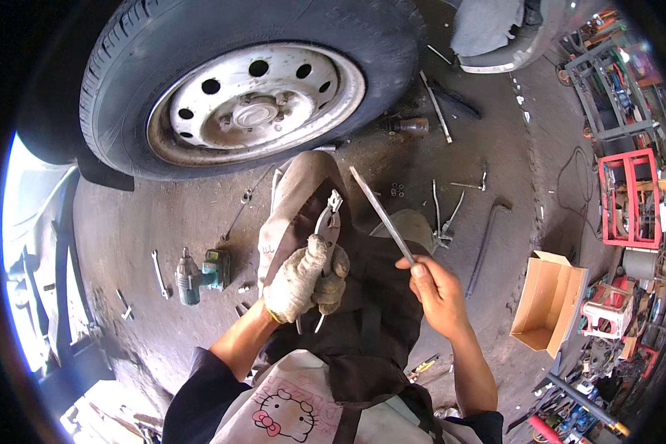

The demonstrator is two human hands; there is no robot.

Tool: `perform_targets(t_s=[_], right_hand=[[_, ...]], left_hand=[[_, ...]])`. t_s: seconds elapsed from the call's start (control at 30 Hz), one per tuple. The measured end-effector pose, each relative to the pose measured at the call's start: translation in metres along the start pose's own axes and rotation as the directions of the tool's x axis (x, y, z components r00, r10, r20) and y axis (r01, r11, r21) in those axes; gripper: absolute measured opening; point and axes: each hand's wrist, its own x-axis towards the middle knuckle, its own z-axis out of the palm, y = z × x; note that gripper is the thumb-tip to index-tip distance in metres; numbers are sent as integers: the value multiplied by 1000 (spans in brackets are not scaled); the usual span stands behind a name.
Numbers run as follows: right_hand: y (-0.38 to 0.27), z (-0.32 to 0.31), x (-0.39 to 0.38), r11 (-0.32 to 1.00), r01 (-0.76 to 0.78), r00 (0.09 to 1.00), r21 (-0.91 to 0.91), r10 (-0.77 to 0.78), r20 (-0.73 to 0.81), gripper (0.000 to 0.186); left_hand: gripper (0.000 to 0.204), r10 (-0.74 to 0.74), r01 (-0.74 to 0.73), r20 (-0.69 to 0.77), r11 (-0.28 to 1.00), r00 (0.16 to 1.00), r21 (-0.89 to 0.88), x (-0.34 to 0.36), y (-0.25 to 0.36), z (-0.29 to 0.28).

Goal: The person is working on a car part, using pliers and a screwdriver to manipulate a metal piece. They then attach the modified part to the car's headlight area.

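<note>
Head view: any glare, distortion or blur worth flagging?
In the head view, glare blows out the left edge; fisheye bends the scene toward a black rim; pliers and metal rod look reasonably sharp; dark cloth on the lap shows little detail.

L hand [303, 283], in whitish knit glove, grips pliers [328, 226], small shiny metal pc [335, 200] at the tip. R hand [442, 297], bare, holds lower end of metal bar [383, 214], which slants up-left fr. that hand. Big wheel [255, 115] w/ pale rim beyond both hands. On floor [118, 229]: cordless power tool [189, 280] & wrench [158, 274] L of L hand; bent dark bar [484, 248] near R hand, to its R; open cardboard box [544, 303] farther R.
</note>
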Motion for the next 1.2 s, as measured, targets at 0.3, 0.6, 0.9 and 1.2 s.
perform_targets(t_s=[0.3,0.6,0.9,1.2], right_hand=[[-22,-21,-28,825,189,928,-533,-327,-177,19],[-21,-21,-34,790,210,919,-577,-360,-158,21],[-19,-20,-36,789,216,911,-575,-375,-173,22],[-19,-24,-39,776,217,906,-593,-385,-173,23]], left_hand=[[55,199,-180,-220,978,955,102,-5,11,14],[50,170,-143,-270,983,948,117,-8,19,31],[57,88,-59,-161,983,983,173,-4,10,27],[57,-29,47,-162,993,986,107,-4,10,29]])
